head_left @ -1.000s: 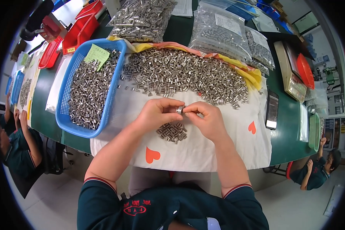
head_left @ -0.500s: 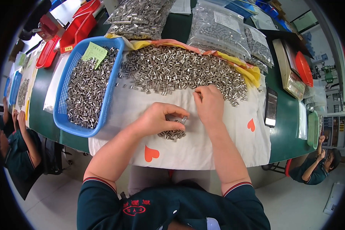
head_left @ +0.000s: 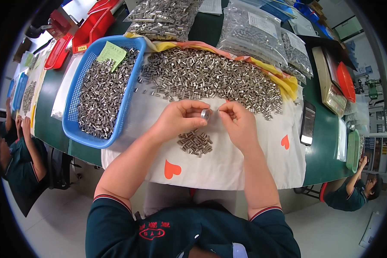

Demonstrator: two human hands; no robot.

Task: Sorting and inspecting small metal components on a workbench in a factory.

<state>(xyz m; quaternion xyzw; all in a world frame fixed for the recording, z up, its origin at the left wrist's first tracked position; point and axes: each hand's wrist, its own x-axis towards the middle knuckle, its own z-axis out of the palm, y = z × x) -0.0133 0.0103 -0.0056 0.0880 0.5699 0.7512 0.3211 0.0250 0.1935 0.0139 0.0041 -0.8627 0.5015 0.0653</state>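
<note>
Small metal sleeve (head_left: 206, 114) sits pinched at the fingertips of the left hand (head_left: 180, 120), held up over the white cloth (head_left: 228, 163) just above a little heap of like pieces (head_left: 195, 142). Right hand (head_left: 238, 122) is closed narrow just beside it, fingertips curled toward the sleeve; whether it grips a second piece cannot be told.

Step in hand, as judged: a single piece under close check or fitting between both hands, drawn from the big loose pile (head_left: 210, 79) beyond. The next move would call for a fine, steady pinch and a short set-down — the small heap lies directly below, the blue basket (head_left: 73, 124) of more pieces to the left.

Room: bare cloth lies open at the near side and to the right, as far as the dark phone (head_left: 308, 122). The near table edge runs close under the forearms — a dropped piece could roll off. Bagged parts (head_left: 249, 30) crowd the far side.
</note>
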